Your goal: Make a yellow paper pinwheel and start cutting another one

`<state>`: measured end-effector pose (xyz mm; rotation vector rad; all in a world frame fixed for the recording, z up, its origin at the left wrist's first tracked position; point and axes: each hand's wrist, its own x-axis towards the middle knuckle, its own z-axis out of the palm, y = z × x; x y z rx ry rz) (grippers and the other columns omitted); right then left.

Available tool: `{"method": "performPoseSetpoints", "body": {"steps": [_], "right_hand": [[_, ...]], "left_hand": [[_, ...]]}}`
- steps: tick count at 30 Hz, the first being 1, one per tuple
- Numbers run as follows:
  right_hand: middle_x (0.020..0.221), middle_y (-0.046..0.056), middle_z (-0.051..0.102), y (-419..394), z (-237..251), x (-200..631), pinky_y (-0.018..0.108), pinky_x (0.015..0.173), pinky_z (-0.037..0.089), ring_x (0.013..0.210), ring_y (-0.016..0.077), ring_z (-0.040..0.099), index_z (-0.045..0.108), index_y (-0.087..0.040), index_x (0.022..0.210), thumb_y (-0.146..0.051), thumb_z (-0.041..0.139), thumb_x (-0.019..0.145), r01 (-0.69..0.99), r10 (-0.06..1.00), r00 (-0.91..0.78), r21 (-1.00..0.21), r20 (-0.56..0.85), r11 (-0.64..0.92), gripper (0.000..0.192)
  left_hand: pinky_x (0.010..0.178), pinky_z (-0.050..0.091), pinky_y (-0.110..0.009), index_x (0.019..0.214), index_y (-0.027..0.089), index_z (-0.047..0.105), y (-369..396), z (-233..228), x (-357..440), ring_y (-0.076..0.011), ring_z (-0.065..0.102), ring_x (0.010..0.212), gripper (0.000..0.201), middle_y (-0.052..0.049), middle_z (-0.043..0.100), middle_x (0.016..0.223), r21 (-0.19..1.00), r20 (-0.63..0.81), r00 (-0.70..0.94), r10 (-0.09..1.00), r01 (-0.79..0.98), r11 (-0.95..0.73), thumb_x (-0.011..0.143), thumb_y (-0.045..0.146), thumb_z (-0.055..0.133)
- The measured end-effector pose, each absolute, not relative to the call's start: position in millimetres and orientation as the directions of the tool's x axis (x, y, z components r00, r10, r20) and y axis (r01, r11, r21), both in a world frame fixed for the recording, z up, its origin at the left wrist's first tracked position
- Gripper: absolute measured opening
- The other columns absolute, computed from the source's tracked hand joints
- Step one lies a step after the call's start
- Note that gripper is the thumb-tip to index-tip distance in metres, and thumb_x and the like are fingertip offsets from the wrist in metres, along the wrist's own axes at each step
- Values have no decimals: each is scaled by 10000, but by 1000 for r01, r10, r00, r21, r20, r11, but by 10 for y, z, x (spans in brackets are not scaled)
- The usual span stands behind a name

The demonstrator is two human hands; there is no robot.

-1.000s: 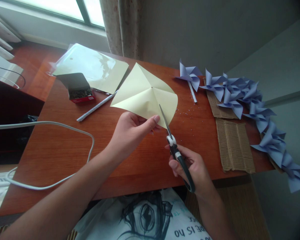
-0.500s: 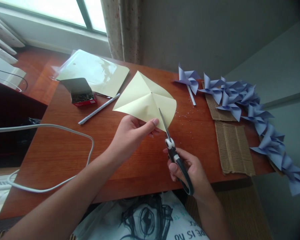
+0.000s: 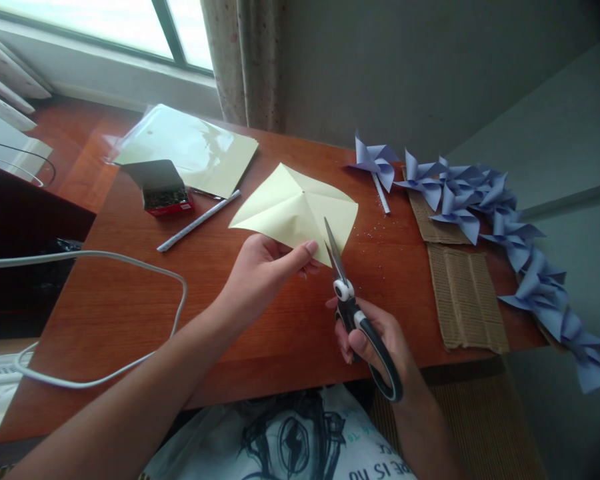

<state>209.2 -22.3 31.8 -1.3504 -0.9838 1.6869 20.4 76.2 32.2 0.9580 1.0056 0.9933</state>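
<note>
1. Left hand (image 3: 260, 270) pinches the near edge of a creased pale yellow paper square (image 3: 293, 207), lifted above the wooden table (image 3: 130, 313).
2. Right hand (image 3: 380, 340) grips scissors (image 3: 353, 307); blades slightly parted at the paper's near corner.
3. Blue paper pinwheels (image 3: 480, 200) lie along the right edge, over corrugated cardboard (image 3: 465, 293).
4. Staple box (image 3: 163, 190), rolled paper stick (image 3: 199, 220), white cable (image 3: 105, 260) lie left.

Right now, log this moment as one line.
left hand: pinches paper edge | right hand: grips scissors, blades open at paper corner | table: pinwheels, cardboard, pin box, cable
</note>
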Motion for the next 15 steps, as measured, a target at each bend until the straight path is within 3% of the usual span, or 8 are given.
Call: {"method": "performPoseSetpoints", "body": {"steps": [15], "right_hand": [[696,-27,529,-205,317,2094,237,528,374,564,99,472,635,-158,1159,-540,773,797,-79,894,-161,-897,-419,-435,544]], "left_hand": [[565,508,-195,661,135,758,747,367,215,-140,674,594,222,-42,752,638,959,-207,255,944,-138,248,795,307,796]]}}
